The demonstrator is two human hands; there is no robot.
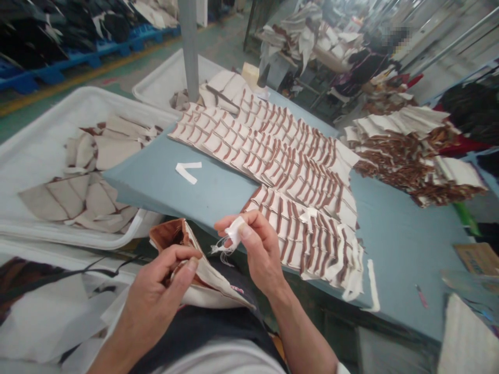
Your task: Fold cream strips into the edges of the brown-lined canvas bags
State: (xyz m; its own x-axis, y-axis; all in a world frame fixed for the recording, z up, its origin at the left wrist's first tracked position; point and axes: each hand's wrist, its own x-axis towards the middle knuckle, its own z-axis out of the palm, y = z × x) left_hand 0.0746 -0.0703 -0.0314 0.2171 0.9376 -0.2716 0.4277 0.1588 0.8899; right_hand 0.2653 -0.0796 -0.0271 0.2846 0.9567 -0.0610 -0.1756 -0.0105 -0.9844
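Observation:
My left hand [163,291] grips a folded cream fabric piece with a brown lining [183,244], held over my lap at the table's near edge. My right hand [255,246] pinches a small white fabric scrap [235,232] with loose threads hanging from it, just right of the cream piece. Directly behind my right hand, rows of overlapping cream pieces with brown stripes [288,171] lie spread across the blue table [156,176].
White bins [35,150] at left hold cream cut pieces. A white strip [187,170] lies on the table. A heap of cream-and-brown pieces [413,150] sits at the right. A grey post [190,47] rises behind the table. A person sits at the far workstation.

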